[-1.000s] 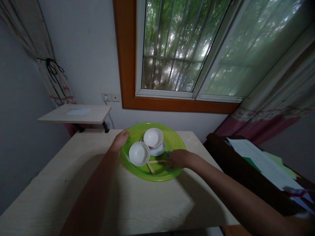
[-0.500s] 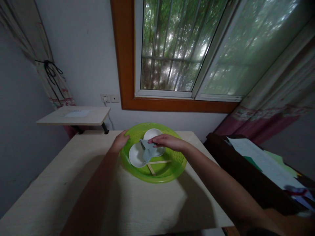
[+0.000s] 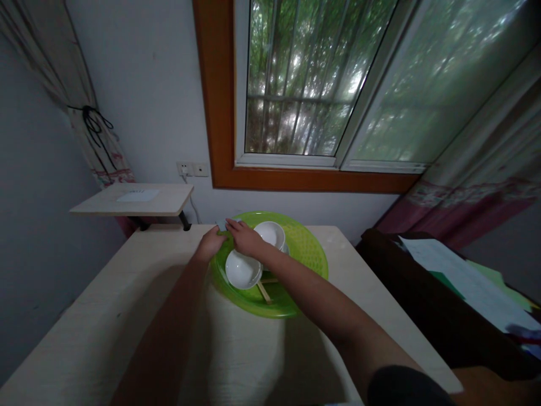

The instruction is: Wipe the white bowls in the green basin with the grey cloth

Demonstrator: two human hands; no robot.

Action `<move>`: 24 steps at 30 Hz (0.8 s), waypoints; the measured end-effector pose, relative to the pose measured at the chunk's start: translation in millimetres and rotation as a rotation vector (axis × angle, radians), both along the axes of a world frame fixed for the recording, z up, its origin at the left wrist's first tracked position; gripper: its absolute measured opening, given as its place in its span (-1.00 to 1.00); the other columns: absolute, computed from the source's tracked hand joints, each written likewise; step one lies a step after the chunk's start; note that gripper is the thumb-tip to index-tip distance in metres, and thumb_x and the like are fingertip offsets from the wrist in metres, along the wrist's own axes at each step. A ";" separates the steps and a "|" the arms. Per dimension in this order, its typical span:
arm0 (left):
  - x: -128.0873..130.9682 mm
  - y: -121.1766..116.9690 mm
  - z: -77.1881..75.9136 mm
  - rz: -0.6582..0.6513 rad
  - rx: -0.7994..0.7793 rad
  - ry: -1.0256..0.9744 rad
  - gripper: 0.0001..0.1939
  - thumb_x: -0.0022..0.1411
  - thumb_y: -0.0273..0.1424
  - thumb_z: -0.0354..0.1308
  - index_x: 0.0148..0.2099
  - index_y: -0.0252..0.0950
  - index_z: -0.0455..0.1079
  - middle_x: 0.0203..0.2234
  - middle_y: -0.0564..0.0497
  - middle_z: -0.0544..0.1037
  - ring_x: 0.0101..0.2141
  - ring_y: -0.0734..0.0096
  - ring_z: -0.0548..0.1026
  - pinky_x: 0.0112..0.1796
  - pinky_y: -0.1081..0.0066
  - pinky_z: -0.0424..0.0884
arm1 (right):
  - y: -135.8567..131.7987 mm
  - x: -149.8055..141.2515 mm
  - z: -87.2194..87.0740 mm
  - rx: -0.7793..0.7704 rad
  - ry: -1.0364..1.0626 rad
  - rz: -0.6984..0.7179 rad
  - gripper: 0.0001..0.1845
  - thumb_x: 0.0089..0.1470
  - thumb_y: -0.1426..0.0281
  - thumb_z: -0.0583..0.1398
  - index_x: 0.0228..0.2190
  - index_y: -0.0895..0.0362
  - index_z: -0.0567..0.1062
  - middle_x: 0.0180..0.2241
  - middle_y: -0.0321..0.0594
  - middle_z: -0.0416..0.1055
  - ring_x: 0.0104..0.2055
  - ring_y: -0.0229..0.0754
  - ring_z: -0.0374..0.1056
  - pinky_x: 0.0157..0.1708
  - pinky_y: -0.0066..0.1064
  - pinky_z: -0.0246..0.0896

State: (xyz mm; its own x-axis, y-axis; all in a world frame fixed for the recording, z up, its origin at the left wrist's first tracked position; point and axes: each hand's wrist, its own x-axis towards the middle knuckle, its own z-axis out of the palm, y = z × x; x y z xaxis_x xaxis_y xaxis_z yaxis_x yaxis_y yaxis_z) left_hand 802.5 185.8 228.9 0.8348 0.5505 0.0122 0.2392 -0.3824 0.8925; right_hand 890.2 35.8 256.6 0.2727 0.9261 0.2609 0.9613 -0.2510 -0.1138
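Tray on table; holds near bowl, far bowl, chopsticks. Left hand: fingers clasping tray's left rim. Right hand: fingers grasping cloth at same rim, just beside left hand. Step judged as wiping rim. Advised: brace tray with left, press cloth evenly, carry right forearm clear of bowls and chopsticks.

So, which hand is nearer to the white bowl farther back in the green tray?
The right hand: it is just left of that white bowl, while the left hand is farther left, at the rim of the green tray.
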 end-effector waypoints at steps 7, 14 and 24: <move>-4.0 -2.4 4.2 -0.035 0.010 -0.004 -0.34 0.13 -0.55 0.13 0.30 -0.25 0.43 -0.02 -0.12 0.66 -0.25 0.32 0.61 -0.26 0.45 0.45 | -5.7 12.5 5.9 -0.041 -0.037 -0.270 -0.36 0.27 0.46 0.07 0.34 0.34 0.28 0.43 0.12 0.09 0.33 0.16 0.20 0.30 -0.12 0.17; -1.9 -0.9 3.9 0.012 0.129 0.064 -0.51 0.16 -0.49 0.14 0.15 -0.29 0.52 -0.13 -0.11 0.68 -0.27 0.31 0.58 -0.28 0.45 0.42 | 0.8 19.1 5.3 -0.048 -0.019 -0.033 -0.38 0.26 0.48 0.08 0.32 0.28 0.32 0.41 0.05 0.16 0.38 -0.01 0.17 0.38 -0.18 0.02; -5.5 -3.5 6.8 -0.033 0.017 -0.002 -0.36 0.12 -0.51 0.15 0.28 -0.24 0.46 -0.04 -0.10 0.67 -0.22 0.29 0.62 -0.22 0.43 0.47 | -18.7 25.2 8.5 -0.023 -0.029 -0.345 -0.38 0.29 0.49 0.02 0.35 0.18 0.28 0.44 -0.01 0.09 0.30 0.12 0.25 0.26 -0.12 0.19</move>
